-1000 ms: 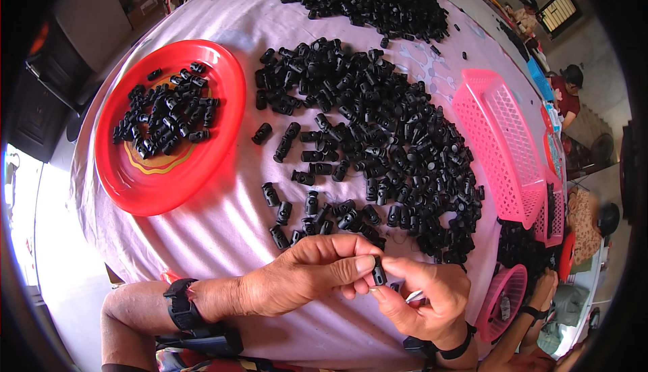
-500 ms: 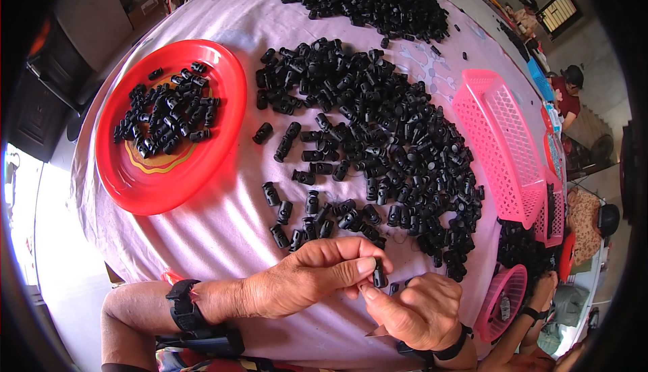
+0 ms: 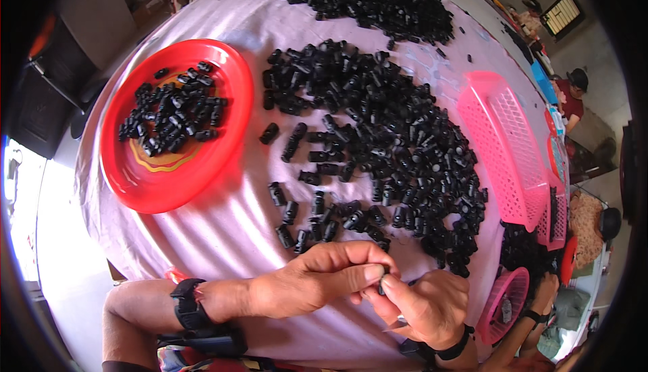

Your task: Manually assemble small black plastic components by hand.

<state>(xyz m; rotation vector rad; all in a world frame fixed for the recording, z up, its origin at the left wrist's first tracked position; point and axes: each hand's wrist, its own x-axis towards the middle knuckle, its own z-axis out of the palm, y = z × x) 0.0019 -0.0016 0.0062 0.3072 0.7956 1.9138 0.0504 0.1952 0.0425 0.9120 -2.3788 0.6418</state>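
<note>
My left hand [image 3: 324,281] pinches a small black cord lock [image 3: 382,287] between thumb and forefinger, above the near edge of the table. My right hand [image 3: 432,308] meets it from the right, its thumb pressed on the same cord lock, which the fingers mostly hide. Something thin and light [image 3: 401,320] shows under the right fingers; its kind is unclear. Just beyond the hands spreads a big pile of black cord locks [image 3: 405,149], with loose ones at its near left side. On the left, a red plate [image 3: 233,136] bears a smaller heap of them.
A second black heap [image 3: 364,1] lies at the far side of the pink tablecloth [image 3: 223,250]. Pink plastic baskets [image 3: 503,156] stand at the right, with a round pink basket [image 3: 489,321] nearer. Another person's hand [image 3: 545,294] is beside it; more people sit farther off.
My right thumb has come up onto the cord lock, which is now more covered by the fingers. The whole view has shifted slightly.
</note>
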